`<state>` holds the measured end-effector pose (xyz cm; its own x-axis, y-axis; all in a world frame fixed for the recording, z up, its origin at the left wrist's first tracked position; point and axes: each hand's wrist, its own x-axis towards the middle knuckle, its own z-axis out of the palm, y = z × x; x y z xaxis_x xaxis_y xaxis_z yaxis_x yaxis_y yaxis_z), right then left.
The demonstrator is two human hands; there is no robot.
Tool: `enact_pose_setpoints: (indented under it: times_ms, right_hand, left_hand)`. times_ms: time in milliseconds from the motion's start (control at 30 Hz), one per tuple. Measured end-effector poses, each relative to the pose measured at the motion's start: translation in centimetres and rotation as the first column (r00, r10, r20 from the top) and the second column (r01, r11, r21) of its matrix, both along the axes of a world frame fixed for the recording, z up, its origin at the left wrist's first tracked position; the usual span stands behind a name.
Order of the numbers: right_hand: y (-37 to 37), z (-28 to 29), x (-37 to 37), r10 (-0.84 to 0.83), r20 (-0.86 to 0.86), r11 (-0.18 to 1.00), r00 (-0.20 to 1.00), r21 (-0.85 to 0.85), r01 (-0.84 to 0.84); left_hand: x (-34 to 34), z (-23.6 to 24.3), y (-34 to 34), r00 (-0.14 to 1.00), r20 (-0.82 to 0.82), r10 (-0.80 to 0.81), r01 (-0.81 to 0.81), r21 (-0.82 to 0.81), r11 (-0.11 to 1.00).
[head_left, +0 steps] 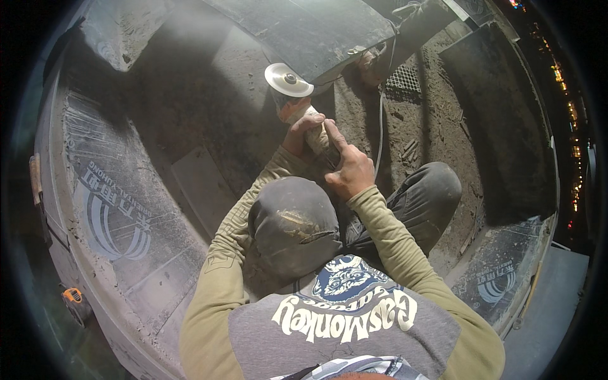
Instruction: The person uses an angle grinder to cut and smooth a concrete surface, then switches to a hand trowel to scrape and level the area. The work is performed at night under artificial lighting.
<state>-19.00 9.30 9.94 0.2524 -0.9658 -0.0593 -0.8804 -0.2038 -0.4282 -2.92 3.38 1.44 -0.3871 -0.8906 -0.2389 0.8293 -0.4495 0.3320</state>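
One printed, dusty sheet lines the left side, with a pale flat board inward of it. At the middle, the grinder's white disc stands by the corner of a dark slab; work seems underway, but no finished cut shows, so what remains I cannot tell. The left hand has its grip round the grinder near the head; the right hand holds its rear, forefinger along the body. Rightward runs a pale cable.
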Motion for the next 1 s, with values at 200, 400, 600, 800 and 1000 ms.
enact_pose_setpoints:
  times_ms: [200, 400, 600, 800, 1000]
  right_hand:
    - [-0.4, -0.1, 0.4, 0.004, 0.008, 1.000, 1.000, -0.005, -0.004]
    - [-1.2, -0.5, 0.8, -0.005, 0.011, 1.000, 1.000, -0.008, 0.005]
    - [-2.2, -0.3, 1.4, -0.023, 0.012, 0.999, 1.000, 0.042, 0.023]
    - [-1.9, -0.9, 1.0, -0.011, -0.003, 1.000, 1.000, -0.015, 0.011]
    - [-0.7, -0.8, 0.1, 0.003, 0.001, 1.000, 1.000, -0.031, -0.003]
  left_hand:
    - [0.2, -0.8, -0.6, 1.000, -0.014, 0.015, -0.015, -0.013, 1.000]
    - [0.6, 0.4, -1.1, 1.000, 0.002, 0.010, -0.010, -0.007, 1.000]
    - [1.2, -0.4, -2.2, 0.999, -0.047, -0.014, 0.014, 0.006, 1.000]
    - [0.9, -0.3, -1.7, 1.000, -0.004, 0.012, -0.012, 0.005, 1.000]
    - [0.1, -0.6, -0.6, 1.000, -0.010, 0.028, -0.028, 0.007, 1.000]
